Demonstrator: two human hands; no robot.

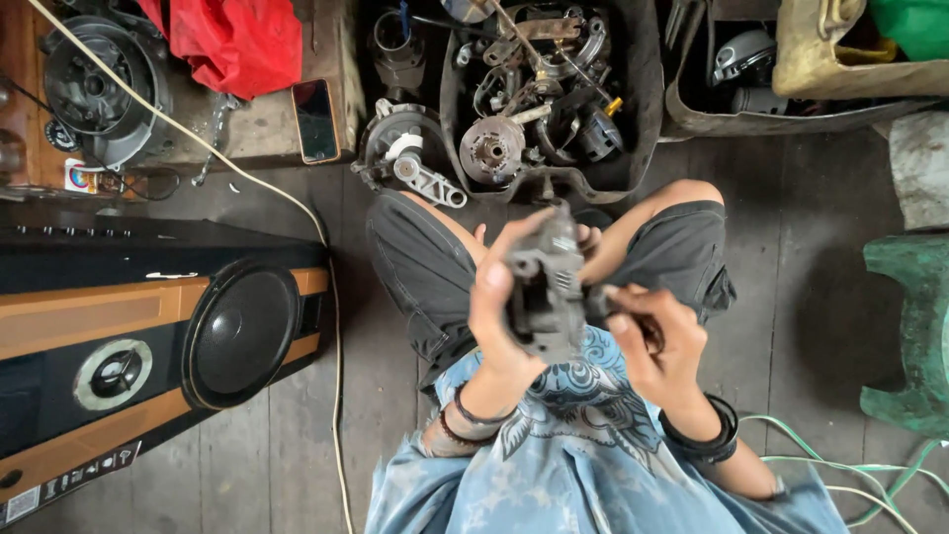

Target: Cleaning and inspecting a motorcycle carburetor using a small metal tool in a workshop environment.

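One grey metal engine part [545,287] sits above the person's lap, held up between two hands. The left hand [497,307] wraps its side, thumb laid along the near face and fingers curled round the back. The right hand [657,341] touches the part's right edge with fingertips drawn together, pinching something small and dark there (too small to tell what). Each wrist wears dark bands.

Ahead of the two bare knees lies one black tub [554,99] packed with greasy metal parts, among them a round hub [491,150]. A second tub [791,109] stands to its right, beside one tan bag [850,59]. Just left of the first tub lies one silver bracket [427,181] on a round cover. One phone [316,120] rests on a wooden board near one red cloth [232,40]. One large black and orange speaker [148,346] lies on the plank floor at left, with two round cones showing. One green stool [914,331] stands at right.
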